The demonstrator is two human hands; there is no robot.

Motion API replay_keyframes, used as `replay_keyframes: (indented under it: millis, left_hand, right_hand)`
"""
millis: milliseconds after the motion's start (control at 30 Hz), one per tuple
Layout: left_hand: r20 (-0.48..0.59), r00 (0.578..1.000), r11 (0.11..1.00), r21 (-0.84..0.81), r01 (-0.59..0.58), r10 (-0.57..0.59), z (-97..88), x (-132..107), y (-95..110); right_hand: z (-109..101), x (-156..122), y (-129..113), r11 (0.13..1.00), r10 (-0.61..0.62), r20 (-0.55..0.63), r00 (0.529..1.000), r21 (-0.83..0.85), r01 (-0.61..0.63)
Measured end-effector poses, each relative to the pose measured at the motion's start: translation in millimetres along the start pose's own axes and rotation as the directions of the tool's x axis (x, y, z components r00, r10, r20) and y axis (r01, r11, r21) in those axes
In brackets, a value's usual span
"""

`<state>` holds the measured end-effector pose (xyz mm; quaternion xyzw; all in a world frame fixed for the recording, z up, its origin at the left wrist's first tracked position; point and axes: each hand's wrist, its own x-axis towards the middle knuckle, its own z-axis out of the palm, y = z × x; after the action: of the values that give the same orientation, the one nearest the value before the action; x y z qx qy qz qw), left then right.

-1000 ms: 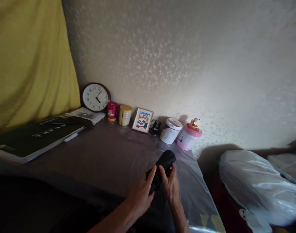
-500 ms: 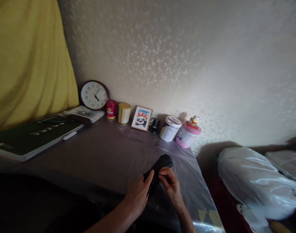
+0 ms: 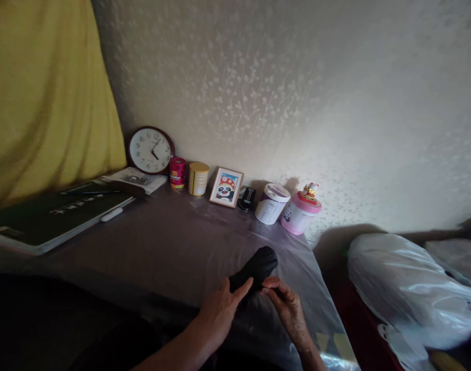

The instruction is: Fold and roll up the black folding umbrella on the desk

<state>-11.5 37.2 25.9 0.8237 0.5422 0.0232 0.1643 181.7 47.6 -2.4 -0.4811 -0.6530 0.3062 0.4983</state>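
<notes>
On the table's near part lies a long, soft-looking black bundle [image 3: 258,264], rounded at its far end; its exact kind does not show. My left hand [image 3: 222,309] grips its near end, thumb and forefinger laid along it. Beside the bundle's right edge, my right hand [image 3: 287,304] pinches with thumb and forefinger together. What sits in that pinch is too small and dark to make out. The near end of the bundle is partly hidden by my left hand.
Along the wall stand a clock [image 3: 150,150], a red can [image 3: 177,172], a yellow-lidded can [image 3: 198,179], a panda picture frame [image 3: 226,187], a black device [image 3: 247,199] and two tubs [image 3: 272,205]. A dark green book [image 3: 57,211] lies left. White plastic bags [image 3: 397,278] sit right.
My right hand has moved right and slightly toward me, still pinching. The bundle's far end has shifted a little right and shows more. My left hand keeps its grip.
</notes>
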Motion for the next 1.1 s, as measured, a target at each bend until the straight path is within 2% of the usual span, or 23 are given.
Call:
replay_keyframes:
  millis: [133, 233, 433, 500, 600, 767, 900, 967, 1033, 1100]
  left_hand:
    - [-0.01, 1.0, 0.998, 0.063, -0.009, 0.01, 5.7, 1, -1]
    - [-0.058, 0.998, 0.992, 0.12, -0.032, 0.039, 13.7, 1, -3]
    - [-0.188, 0.981, 0.966, 0.259, 0.011, 0.04, 28.0, 0, -3]
    - [-0.187, 0.982, 0.973, 0.227, 0.024, 0.019, 26.5, -1, -2]
    - [-0.118, 0.993, 0.997, 0.08, 0.019, -0.01, 18.8, -2, -2]
    - [-0.07, 0.997, 0.999, -0.043, 0.034, -0.037, 12.5, -6, -4]
    - [-0.067, 0.997, 0.998, -0.05, 0.031, -0.034, 12.6, -9, -6]
    - [-0.06, 0.997, 0.998, -0.055, 0.035, -0.039, 10.9, -11, -8]
    - [-0.051, 0.998, 0.998, -0.054, 0.033, -0.036, 9.6, -12, -11]
    - [-0.059, 0.998, 0.999, -0.048, 0.024, -0.027, 10.1, -14, -14]
  right_hand:
    - [5, 15, -4, 1.0, 0.009, 0.063, 0.998, -0.008, -0.008]
    - [8, 25, -6, 0.996, 0.024, 0.129, 0.991, -0.085, -0.013]
    - [17, 43, -14, 0.957, -0.013, 0.286, 0.958, -0.273, 0.095]
    - [20, 48, -16, 0.925, -0.029, 0.305, 0.952, -0.353, 0.141]
    - [24, 51, -21, 0.866, -0.051, 0.302, 0.952, -0.461, 0.193]
    - [29, 41, -28, 0.802, -0.148, 0.215, 0.965, -0.546, 0.244]
    - [35, 37, -23, 0.819, -0.176, 0.214, 0.961, -0.51, 0.264]
    - [32, 40, -20, 0.873, -0.16, 0.15, 0.976, -0.44, 0.211]
    - [25, 42, -17, 0.94, -0.097, -0.004, 0.995, -0.328, 0.09]
    - [14, 40, -15, 0.98, 0.011, -0.152, 0.988, -0.196, -0.041]
